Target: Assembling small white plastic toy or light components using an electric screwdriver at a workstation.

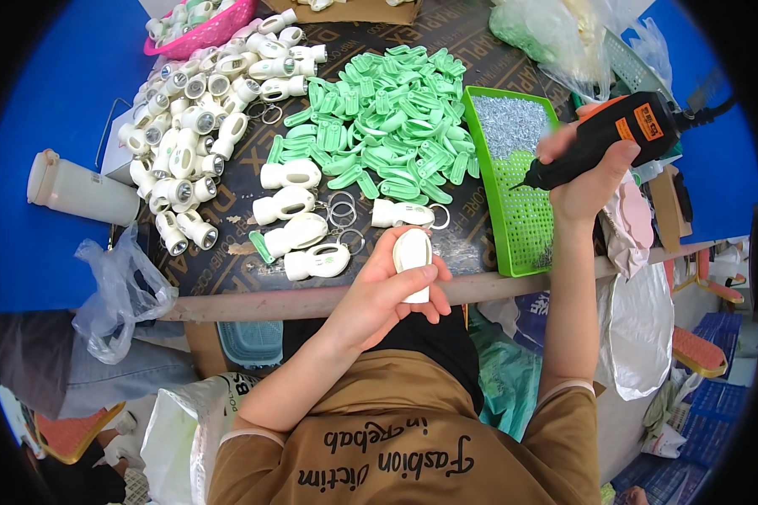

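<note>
One white flashlight body: left hand, pinched between thumb across its lower face and fingers curled beneath, rounded end projecting beyond the thumb. One black power screwdriver: right hand, clasped between thumb and fingers.

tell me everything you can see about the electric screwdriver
The electric screwdriver has a thick black body, plastic by its look, with orange labels on its side. It narrows to a thin dark bit at the front, while a black cord leaves the rear. The right hand grips it. It lies aslant, bit toward the lower left, in front of the bright green tray in this view. Whether the tip touches anything is unclear.
</note>
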